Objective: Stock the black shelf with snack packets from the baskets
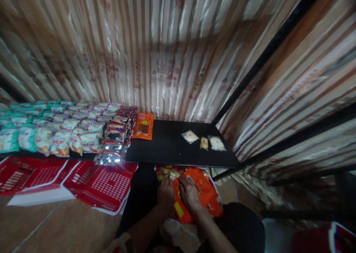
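Between my knees, below the shelf's front edge, lie several orange snack bags (pixel 207 193) over small gold-wrapped snacks (pixel 168 171). My right hand (pixel 190 194) rests over the nearest orange bag, its fingers curled onto it. Just left of that bag, my left hand (pixel 166 193) reaches down at the small wrapped snacks with its fingers closed; what they grip is hidden. Another orange snack bag (pixel 144 126) lies on the black shelf (pixel 167 142), beside a stack of dark red, silvery packets (pixel 118 138).
White-and-brown snack packets (pixel 59 142) and teal ones (pixel 27 137) fill the shelf's left side. Three small packets, including a white one (pixel 190 136), lie at its right. A red basket (pixel 108 184) stands below. Black posts (pixel 250 75) and a striped curtain (pixel 167 53) bound the shelf.
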Tool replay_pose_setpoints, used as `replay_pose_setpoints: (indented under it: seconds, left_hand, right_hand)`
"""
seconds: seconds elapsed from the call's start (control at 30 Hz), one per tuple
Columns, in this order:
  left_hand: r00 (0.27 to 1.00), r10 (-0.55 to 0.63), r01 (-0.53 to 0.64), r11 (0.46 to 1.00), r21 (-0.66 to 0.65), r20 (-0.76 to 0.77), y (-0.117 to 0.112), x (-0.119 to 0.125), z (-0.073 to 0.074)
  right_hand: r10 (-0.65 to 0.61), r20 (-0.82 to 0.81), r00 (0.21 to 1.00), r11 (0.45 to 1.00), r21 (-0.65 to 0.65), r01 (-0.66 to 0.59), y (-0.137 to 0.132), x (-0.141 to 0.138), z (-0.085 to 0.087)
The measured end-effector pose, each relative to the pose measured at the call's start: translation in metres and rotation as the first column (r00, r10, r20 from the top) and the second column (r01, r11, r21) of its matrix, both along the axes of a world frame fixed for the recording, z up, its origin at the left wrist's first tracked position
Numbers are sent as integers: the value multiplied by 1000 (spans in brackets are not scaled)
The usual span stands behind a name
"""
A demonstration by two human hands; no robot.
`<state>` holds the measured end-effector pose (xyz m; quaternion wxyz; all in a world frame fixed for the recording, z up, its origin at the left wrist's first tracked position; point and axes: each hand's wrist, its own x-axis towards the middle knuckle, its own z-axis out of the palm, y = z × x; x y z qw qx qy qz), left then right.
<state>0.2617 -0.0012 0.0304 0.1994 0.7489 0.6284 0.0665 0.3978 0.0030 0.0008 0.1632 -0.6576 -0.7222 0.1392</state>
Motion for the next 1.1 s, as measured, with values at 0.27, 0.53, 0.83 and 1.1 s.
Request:
replay_pose_setpoints:
  seconds: [0.27,0.53,0.83,1.1]
  left_hand:
    - [977,142,-94,955,-280,157,2,-4,12]
    - [981,93,-53,973,-226,171,-2,-10,11]
    - [980,34,-8,991,-131,196,1,-21,22]
    - [955,80,-68,996,-50,285,12,-28,25]
  right_hand:
    - [32,-9,999,998,-61,-32,-3,-3,1]
    - [136,-12,991,983,-126,-136,-3,-8,5]
    - [111,-87,990,992,-50,-115,8,-8,16]
    - [105,-88,991,991,-77,-112,14,-11,27]
